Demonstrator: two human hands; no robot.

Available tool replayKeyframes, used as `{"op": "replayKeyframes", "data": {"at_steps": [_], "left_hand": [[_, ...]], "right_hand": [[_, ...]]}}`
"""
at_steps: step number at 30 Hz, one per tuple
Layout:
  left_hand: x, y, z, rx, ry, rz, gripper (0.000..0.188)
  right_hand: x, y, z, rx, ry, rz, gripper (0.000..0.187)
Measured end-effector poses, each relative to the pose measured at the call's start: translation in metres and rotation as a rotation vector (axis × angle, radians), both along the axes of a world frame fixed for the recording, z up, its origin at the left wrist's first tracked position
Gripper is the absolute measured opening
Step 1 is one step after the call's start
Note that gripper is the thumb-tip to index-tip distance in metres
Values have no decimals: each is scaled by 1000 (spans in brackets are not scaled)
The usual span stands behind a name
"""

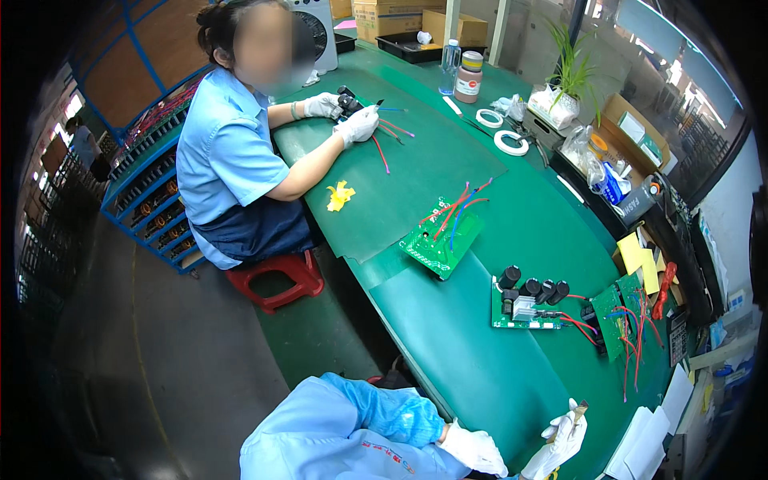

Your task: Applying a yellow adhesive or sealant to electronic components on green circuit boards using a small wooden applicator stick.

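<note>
While the right hand [565, 439] clamps its fingers on the tool [582, 409], tip beyond them, a slackened grip could drop it; how the left hand's [478, 450] fingers stand, I cannot tell.

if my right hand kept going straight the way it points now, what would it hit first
Probably the wired green circuit board ahead and slightly right of your right hand, though depth is hard to judge from this one view.
</note>
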State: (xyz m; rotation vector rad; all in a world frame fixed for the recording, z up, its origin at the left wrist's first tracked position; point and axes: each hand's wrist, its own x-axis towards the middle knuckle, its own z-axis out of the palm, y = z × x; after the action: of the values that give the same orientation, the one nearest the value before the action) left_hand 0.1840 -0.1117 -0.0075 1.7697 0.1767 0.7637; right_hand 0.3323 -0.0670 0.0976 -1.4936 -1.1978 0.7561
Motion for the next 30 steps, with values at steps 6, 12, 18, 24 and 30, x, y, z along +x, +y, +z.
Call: {"op": "replayKeyframes", "data": {"at_steps": [6,12,18,24,30], "left_hand": [[-30,6,31,-475,60,-46,53],[-87,39,24,-734,-113,391,45],[-151,67,40,-926,-290,1009,57],[-158,116,11,-938,-496,1043,64],[-150,171,24,-1039,-414,997,72]], "right_hand": [[-10,-3,-2,-63,68,21,39],[-8,0,-12,-86,125,63,38],[-17,22,-22,-58,245,-28,42],[-37,56,4,-155,187,148,46],[-35,138,-42,-116,184,39,37]]}}
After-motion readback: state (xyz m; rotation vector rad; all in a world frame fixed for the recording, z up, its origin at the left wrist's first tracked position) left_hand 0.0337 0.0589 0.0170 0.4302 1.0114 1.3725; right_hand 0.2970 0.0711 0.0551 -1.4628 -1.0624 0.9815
